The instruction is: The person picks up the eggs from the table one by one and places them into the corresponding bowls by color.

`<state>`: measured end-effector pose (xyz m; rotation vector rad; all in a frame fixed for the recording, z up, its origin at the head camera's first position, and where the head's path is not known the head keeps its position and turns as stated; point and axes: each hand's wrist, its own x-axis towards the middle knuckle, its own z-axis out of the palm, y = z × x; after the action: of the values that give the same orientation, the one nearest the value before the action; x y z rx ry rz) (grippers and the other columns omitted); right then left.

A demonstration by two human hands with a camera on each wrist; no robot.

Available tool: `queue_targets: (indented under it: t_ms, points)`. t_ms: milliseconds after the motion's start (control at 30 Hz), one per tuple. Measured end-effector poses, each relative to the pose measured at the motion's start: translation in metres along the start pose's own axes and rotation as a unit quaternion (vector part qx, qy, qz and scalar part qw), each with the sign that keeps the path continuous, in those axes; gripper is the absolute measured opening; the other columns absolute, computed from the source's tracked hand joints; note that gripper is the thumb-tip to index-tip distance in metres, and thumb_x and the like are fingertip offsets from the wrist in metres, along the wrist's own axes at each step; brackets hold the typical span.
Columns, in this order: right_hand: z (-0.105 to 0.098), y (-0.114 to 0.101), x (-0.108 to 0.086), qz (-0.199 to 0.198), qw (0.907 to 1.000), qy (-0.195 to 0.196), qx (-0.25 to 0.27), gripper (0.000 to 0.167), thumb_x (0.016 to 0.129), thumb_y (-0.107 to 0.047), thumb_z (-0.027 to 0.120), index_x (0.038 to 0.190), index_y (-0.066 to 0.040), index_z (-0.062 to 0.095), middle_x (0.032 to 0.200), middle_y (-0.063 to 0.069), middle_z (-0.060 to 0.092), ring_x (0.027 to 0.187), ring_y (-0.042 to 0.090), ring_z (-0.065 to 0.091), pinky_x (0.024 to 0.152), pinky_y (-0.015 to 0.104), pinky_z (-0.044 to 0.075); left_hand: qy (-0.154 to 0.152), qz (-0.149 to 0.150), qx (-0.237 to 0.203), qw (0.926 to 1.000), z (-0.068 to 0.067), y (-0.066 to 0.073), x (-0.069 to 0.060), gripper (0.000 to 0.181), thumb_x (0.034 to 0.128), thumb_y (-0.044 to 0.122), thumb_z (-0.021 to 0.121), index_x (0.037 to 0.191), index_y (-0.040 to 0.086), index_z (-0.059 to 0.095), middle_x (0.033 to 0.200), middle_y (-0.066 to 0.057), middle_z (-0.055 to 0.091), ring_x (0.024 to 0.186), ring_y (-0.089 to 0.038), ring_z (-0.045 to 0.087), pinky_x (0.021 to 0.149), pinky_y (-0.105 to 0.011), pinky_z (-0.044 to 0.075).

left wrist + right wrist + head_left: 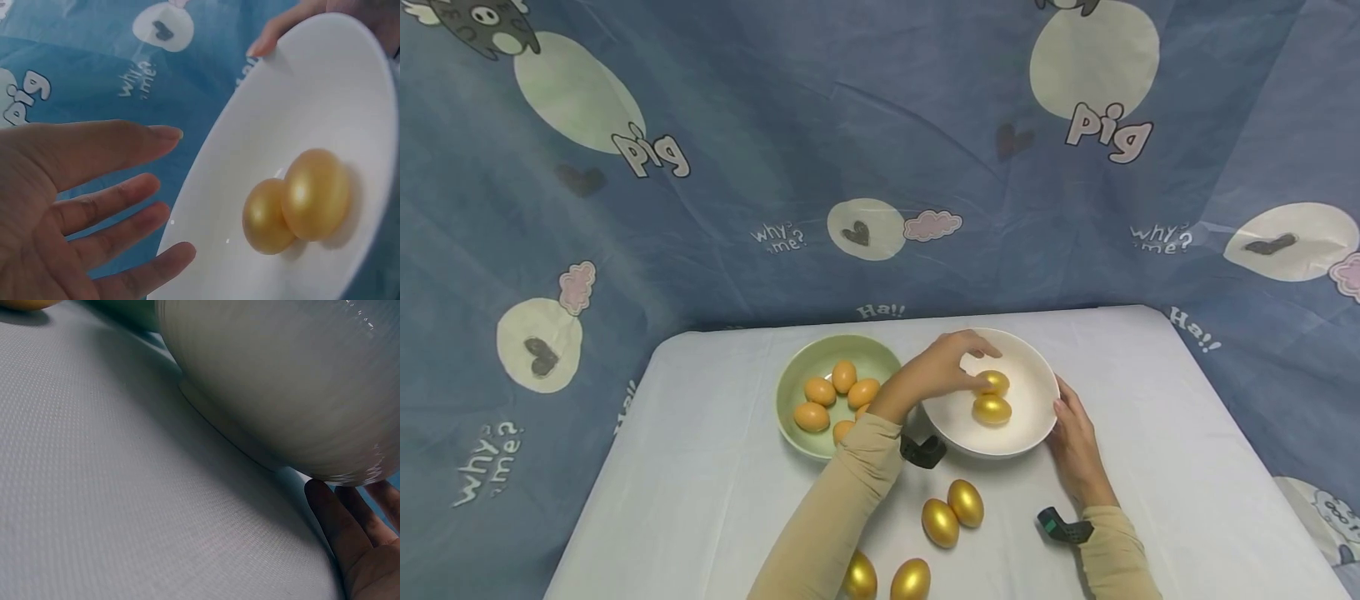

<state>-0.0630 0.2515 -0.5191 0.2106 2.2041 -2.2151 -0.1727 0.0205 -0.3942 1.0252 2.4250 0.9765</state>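
Observation:
The white bowl (pixel 1033 408) holds two golden eggs (pixel 992 409), which lie against each other in the left wrist view. My left hand (pixel 946 367) is over the bowl's left side, fingers spread and apart; the left wrist view shows this hand (pixel 94 212) with nothing in it. At the bowl's right side, my right hand (pixel 1078 446) touches the outer wall near the rim. In the right wrist view the fingertips of the right hand (pixel 359 531) rest against the bowl's underside (pixel 275 381).
Left of the white bowl stands a green bowl (pixel 786 400) with several orange-brown eggs (pixel 812 417), partly behind my left forearm. Several golden eggs (pixel 940 523) lie on the white table (pixel 700 483) in front. A blue printed cloth (pixel 775 183) hangs behind.

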Motion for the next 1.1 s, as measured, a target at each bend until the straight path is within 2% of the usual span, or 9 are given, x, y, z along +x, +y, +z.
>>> queue_targets:
  t_ms: [167,400,633,767,867,933,1100]
  points:
    - [0.000,0.001,0.001,-0.003,1.0000,0.001,-0.002,0.058,0.111,-0.048,0.035,0.165,-0.028,0.024,0.174,0.000,0.022,0.158,0.030,0.028,0.108,0.008,0.043,0.009,-0.005,-0.021,0.9997,0.000,0.005,-0.017,0.045,0.0905,0.015,0.081,0.133,0.008,0.068,0.133,-0.007,0.066,0.125,-0.023,0.059,0.090,-0.018,0.058]
    - [0.001,0.002,0.000,-0.005,1.0000,0.001,0.002,0.058,0.112,-0.045,0.035,0.165,-0.026,0.025,0.173,0.001,0.022,0.158,0.030,0.028,0.109,0.009,0.042,0.026,0.001,-0.058,0.9979,0.001,0.008,-0.045,0.045,0.0898,0.014,0.082,0.132,0.008,0.068,0.133,-0.007,0.066,0.126,-0.020,0.060,0.094,-0.026,0.061]
    - [-0.001,0.002,0.001,-0.009,1.0000,0.000,-0.004,0.057,0.112,-0.045,0.035,0.165,-0.026,0.025,0.173,0.001,0.023,0.157,0.023,0.032,0.108,0.008,0.042,0.043,0.021,-0.094,0.9944,0.006,0.008,-0.075,0.046,0.0895,0.010,0.081,0.133,0.008,0.067,0.133,-0.006,0.065,0.129,-0.021,0.060,0.098,-0.036,0.062]
    - [-0.001,0.002,0.001,-0.008,0.9999,0.000,-0.007,0.057,0.112,-0.045,0.034,0.165,-0.027,0.025,0.173,0.001,0.023,0.157,0.021,0.033,0.108,0.007,0.042,0.057,0.029,-0.100,0.9929,0.009,0.007,-0.092,0.046,0.0887,0.012,0.082,0.132,0.010,0.067,0.133,-0.004,0.065,0.124,-0.021,0.061,0.096,-0.034,0.062]
    - [-0.001,0.002,0.001,-0.007,0.9999,0.001,-0.008,0.057,0.112,-0.045,0.034,0.165,-0.027,0.025,0.173,0.001,0.023,0.157,0.022,0.032,0.108,0.007,0.042,0.066,0.024,-0.106,0.9919,0.011,0.005,-0.106,0.047,0.0884,0.012,0.083,0.133,0.012,0.066,0.134,-0.003,0.065,0.113,-0.026,0.066,0.096,-0.035,0.061]
    - [0.000,0.002,0.001,-0.006,1.0000,0.000,-0.007,0.057,0.112,-0.045,0.034,0.165,-0.027,0.025,0.173,0.001,0.023,0.158,0.023,0.032,0.108,0.007,0.042,0.074,0.015,-0.108,0.9912,0.013,0.004,-0.116,0.047,0.0887,0.013,0.082,0.133,0.014,0.066,0.134,-0.002,0.064,0.113,-0.027,0.067,0.098,-0.033,0.060]
    - [0.000,0.001,0.001,-0.005,1.0000,-0.002,-0.003,0.057,0.112,-0.045,0.034,0.165,-0.026,0.024,0.173,0.001,0.022,0.158,0.024,0.031,0.108,0.007,0.042,0.089,-0.009,-0.128,0.9877,0.018,0.001,-0.143,0.047,0.0891,0.014,0.082,0.133,0.014,0.066,0.138,-0.001,0.061,0.129,-0.022,0.061,0.102,-0.030,0.059]
